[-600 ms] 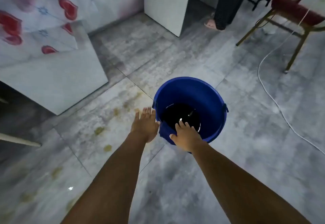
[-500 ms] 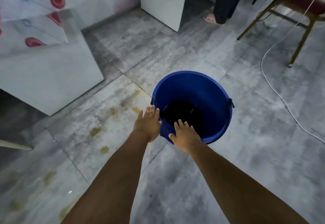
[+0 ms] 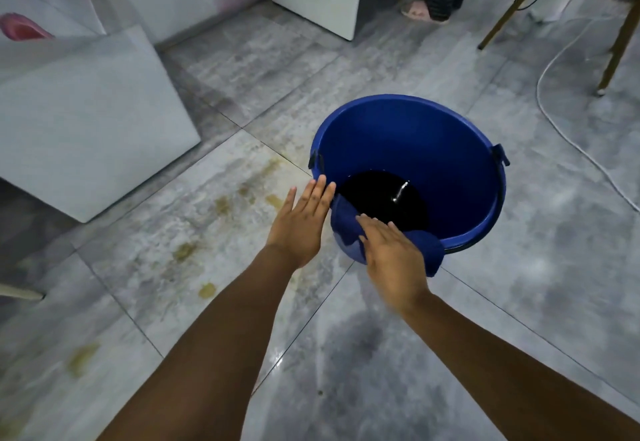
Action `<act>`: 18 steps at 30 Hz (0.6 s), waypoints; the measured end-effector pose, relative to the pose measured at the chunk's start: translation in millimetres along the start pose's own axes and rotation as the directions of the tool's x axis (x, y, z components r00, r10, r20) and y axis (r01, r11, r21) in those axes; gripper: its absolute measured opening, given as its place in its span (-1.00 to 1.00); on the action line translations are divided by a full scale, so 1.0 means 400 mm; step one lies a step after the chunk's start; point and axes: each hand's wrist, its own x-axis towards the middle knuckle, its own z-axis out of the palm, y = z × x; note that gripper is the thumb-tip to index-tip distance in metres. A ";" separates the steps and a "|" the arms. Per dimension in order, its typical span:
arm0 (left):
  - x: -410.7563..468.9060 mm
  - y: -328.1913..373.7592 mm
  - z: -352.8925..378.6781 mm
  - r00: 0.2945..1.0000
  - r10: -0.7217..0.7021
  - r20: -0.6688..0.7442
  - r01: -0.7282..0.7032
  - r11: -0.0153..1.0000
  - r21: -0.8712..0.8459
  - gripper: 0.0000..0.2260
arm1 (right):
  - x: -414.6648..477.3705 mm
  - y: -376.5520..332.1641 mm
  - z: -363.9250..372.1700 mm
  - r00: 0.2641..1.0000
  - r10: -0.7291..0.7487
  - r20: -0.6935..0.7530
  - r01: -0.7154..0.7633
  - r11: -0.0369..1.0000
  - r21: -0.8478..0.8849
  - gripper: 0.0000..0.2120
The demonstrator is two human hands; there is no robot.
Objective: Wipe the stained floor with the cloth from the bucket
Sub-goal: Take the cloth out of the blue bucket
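- Count: 1 blue bucket (image 3: 419, 136), upright on the floor (image 3: 519, 267), with 2 black handle lugs, one left and one right of the rim.
- 1 pool of dark water (image 3: 377, 198) in the bucket bottom, with one glint on it.
- 1 blue cloth (image 3: 346, 229), draped over the bucket's near rim. Part hangs inside and part outside, and a corner hangs down at near right.
- 2 hands, both bare, with forearms coming in from the near edge.
- Stains (image 3: 221, 205): six yellow-brown patches can be separated on the tiles left of the bucket, running from beside it toward the near left. Fainter smears between them are not countable.
- Left hand (image 3: 301, 222): released, fingers straight and together, palm down. Its fingertips are at the bucket's near-left outer wall, just below the left lug. Contact looks likely but cannot be confirmed.
- Right hand (image 3: 391, 253): released, fingers straight, laid flat over the cloth on the near rim with fingertips pointing into the bucket. It is motion-blurred, and no curl around the cloth is seen.
- The cloth lies under the right hand and just right of the left hand's fingers. Neither hand is grasping it.
- Other: 1 white cable (image 3: 554, 118) on the floor at far right, 2 chair legs (image 3: 616, 46) far right, and 1 foot (image 3: 415, 9) of another person at the far edge.
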 end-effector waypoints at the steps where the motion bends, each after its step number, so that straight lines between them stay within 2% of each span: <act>1: -0.008 -0.006 0.003 1.000 -0.001 -0.008 0.002 1.000 0.007 -0.37 | -0.010 -0.010 -0.007 1.000 0.005 -0.024 -0.004 0.999 0.035 -0.62; 5: -0.071 -0.040 0.046 0.995 -0.101 0.020 0.101 0.995 0.003 -0.38 | -0.036 -0.064 -0.034 0.992 -0.004 -0.129 0.019 0.994 0.110 -0.55; 7: -0.119 -0.068 0.085 0.983 -0.179 0.044 0.180 0.983 -0.023 -0.35 | -0.039 -0.111 -0.028 0.996 0.005 -0.085 0.011 0.982 0.187 -0.57; 9: -0.182 -0.111 0.140 0.954 -0.292 0.072 0.296 0.953 -0.062 -0.35 | -0.026 -0.177 -0.005 0.990 0.140 -0.015 -0.121 0.899 0.421 -0.74; 10: -0.208 -0.127 0.165 0.934 -0.343 0.096 0.351 0.932 -0.085 -0.36 | -0.018 -0.200 0.012 0.976 0.207 0.069 -0.211 0.809 0.548 -0.80; 11: -0.241 -0.143 0.195 0.910 -0.395 0.121 0.408 0.907 -0.104 -0.38 | -0.012 -0.231 0.034 0.961 0.224 0.160 -0.275 0.780 0.562 -0.80; 13: -0.309 -0.168 0.264 0.855 -0.496 0.151 0.515 0.847 -0.134 -0.42 | -0.013 -0.270 0.111 0.964 0.080 0.255 -0.177 0.906 0.384 -0.73; 15: -0.374 -0.176 0.346 0.788 -0.595 0.159 0.615 0.765 -0.189 -0.44 | -0.017 -0.289 0.188 0.955 0.031 0.294 -0.123 0.946 0.300 -0.69; 18: -0.506 -0.141 0.494 0.638 -0.737 0.222 0.768 0.588 -0.255 -0.45 | -0.051 -0.322 0.328 0.922 0.001 0.388 -0.114 0.956 0.270 -0.69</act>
